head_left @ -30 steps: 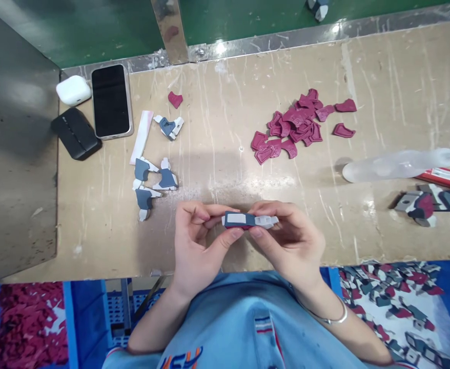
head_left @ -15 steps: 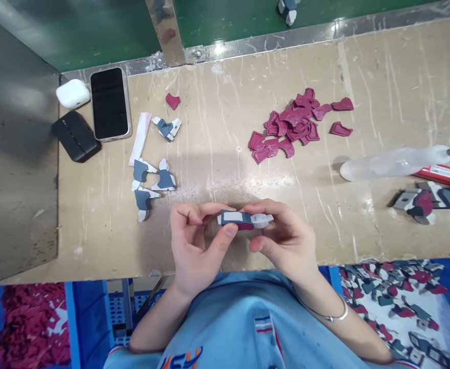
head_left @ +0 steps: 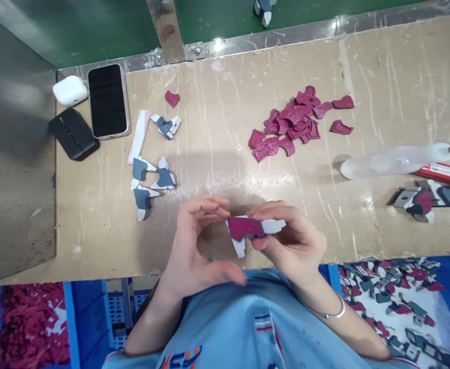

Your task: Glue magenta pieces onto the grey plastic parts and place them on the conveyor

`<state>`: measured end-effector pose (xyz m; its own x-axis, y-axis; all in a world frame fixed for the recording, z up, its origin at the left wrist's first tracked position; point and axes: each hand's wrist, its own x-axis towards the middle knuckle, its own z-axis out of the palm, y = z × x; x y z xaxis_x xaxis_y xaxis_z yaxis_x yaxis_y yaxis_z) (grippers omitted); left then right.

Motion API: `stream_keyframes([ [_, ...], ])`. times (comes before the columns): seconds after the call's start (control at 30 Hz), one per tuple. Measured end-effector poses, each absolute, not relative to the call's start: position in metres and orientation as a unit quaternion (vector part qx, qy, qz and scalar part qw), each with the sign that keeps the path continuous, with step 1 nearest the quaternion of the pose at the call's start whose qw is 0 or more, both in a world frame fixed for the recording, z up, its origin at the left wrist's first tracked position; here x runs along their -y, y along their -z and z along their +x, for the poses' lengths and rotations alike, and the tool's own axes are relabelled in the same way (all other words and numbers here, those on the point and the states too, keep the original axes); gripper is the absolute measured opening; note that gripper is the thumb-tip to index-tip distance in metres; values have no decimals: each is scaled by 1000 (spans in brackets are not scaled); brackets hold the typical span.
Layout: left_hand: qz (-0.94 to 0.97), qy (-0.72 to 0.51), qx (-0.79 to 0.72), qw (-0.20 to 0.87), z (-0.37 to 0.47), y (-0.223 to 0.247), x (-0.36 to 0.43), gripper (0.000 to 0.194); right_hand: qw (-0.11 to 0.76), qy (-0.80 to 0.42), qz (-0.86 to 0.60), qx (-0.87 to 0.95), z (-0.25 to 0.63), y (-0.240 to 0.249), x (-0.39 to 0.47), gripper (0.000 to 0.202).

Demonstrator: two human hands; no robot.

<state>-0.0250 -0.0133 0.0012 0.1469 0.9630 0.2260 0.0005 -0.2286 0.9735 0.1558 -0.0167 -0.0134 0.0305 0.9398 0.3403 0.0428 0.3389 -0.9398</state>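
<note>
Between thumb and fingers, my right hand [head_left: 292,236] grips a small plastic part [head_left: 246,227] with a maroon face, dark edging and pale grey ends. My left hand [head_left: 200,248] is close on its left, fingers curved and thumb spread apart from it; the fingertips are at or near the part's upper left edge. Left of my hands lie several grey-blue and white plastic parts [head_left: 165,178] without maroon faces. A heap of loose maroon pieces [head_left: 294,120] sits farther back, and a single maroon piece [head_left: 172,98] lies at the back left.
A phone [head_left: 108,102], a white case [head_left: 70,90] and a black box [head_left: 74,134] lie at the left. A translucent bottle [head_left: 394,161] and finished-looking parts [head_left: 423,201] are at the right. Blue bins hold maroon pieces [head_left: 33,323] and mixed parts [head_left: 397,297] below the table edge.
The part has been turned so its maroon face shows upward. My left thumb has come off it and opened away, while my right hand keeps hold. The part on the green surface moved left.
</note>
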Motion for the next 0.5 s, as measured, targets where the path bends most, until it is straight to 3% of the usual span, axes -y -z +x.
stream_keyframes([
  [0.07, 695, -509, -401, 312, -27, 2, 12, 67, 580, -399, -437, 560, 155, 13, 18, 16],
  [0.17, 763, -481, -393, 182, -26, -1, 9, 35, 583, -423, -430, 545, 153, 12, 18, 20],
  [0.3, 761, -491, -381, 187, -25, -8, 8, 16, 584, -447, -409, 540, 152, 12, 17, 22],
  [0.5, 746, -512, -374, 203, -26, -7, 8, 20, 597, -384, -388, 588, 155, 15, 13, 33],
])
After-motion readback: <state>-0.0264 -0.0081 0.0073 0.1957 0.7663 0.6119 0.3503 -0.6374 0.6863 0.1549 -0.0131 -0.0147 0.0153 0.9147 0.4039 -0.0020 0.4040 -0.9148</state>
